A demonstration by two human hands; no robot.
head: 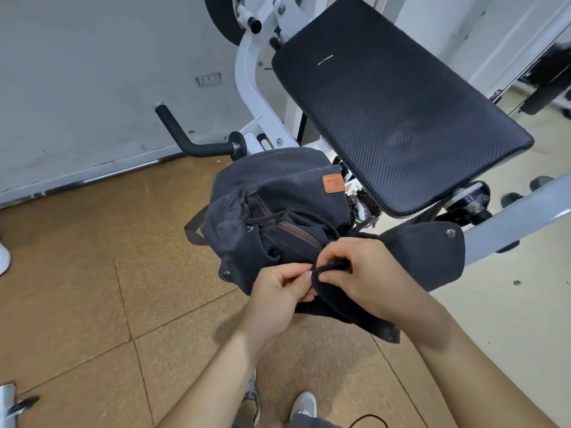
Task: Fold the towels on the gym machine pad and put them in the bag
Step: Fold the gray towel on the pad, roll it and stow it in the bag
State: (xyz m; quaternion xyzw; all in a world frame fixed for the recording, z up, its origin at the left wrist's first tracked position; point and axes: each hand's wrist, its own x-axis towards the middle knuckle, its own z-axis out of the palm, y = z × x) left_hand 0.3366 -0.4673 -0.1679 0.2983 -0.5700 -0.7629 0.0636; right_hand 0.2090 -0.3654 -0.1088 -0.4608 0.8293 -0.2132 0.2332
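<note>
**A:** Since no towels lie anywhere on the black ribbed vinyl gym machine pad [401, 97], are they packed?

**B:** I judge so, though the inside of the dark navy canvas backpack [278, 193] is hidden. It hangs just off the pad's near-left edge, held up by both hands.

**A:** Held how?

**B:** The left hand [278, 291] pinches the gathered mouth between thumb and forefinger, with the other fingers curled. The right hand [364, 273] curls round a dark loop of the rim [332, 264]. The snap-buttoned flap [432, 254] hangs open to the right.

**A:** What's left, then?

**B:** Probably only cinching the mouth and fastening that flap.
</note>
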